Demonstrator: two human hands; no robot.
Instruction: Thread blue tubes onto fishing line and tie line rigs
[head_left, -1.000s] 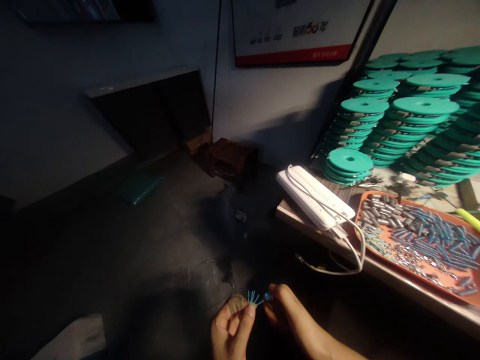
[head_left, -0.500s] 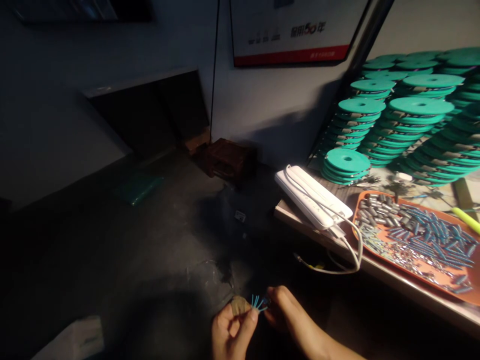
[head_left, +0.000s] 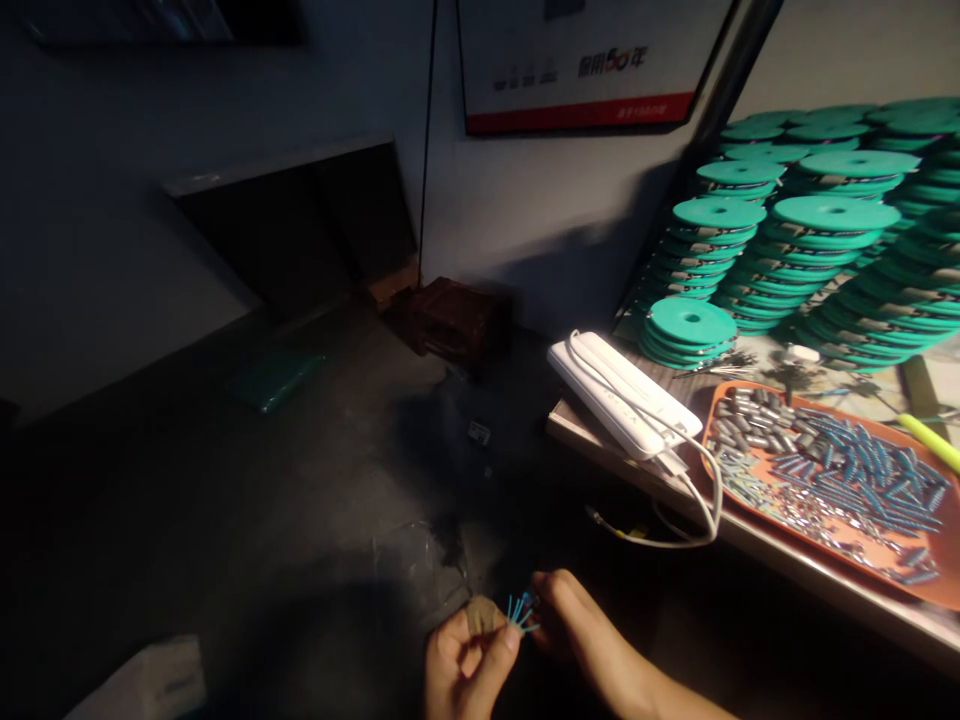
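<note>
Low at the bottom middle, my left hand (head_left: 466, 665) pinches a small fan of thin blue sticks (head_left: 520, 611) between thumb and fingers. My right hand (head_left: 577, 630) is closed beside it, its fingertips touching the right end of the same blue bundle. Both hands hang over the dark floor, off the left edge of the table. On the table to the right lies an orange tray (head_left: 937, 585) heaped with more blue pieces and small grey metal cylinders.
Tall stacks of teal discs (head_left: 795, 240) fill the table's back right. Two white power banks (head_left: 622, 395) with a looping white cable (head_left: 709, 500) lie at the table's left corner. A yellow-green pen (head_left: 930, 440), a dark brown crate (head_left: 457, 315) and a white box (head_left: 157, 680) on the floor.
Both hands have slid slightly right and down in the picture, still together on the blue sticks. The view has shifted a little, so the table things sit further left.
</note>
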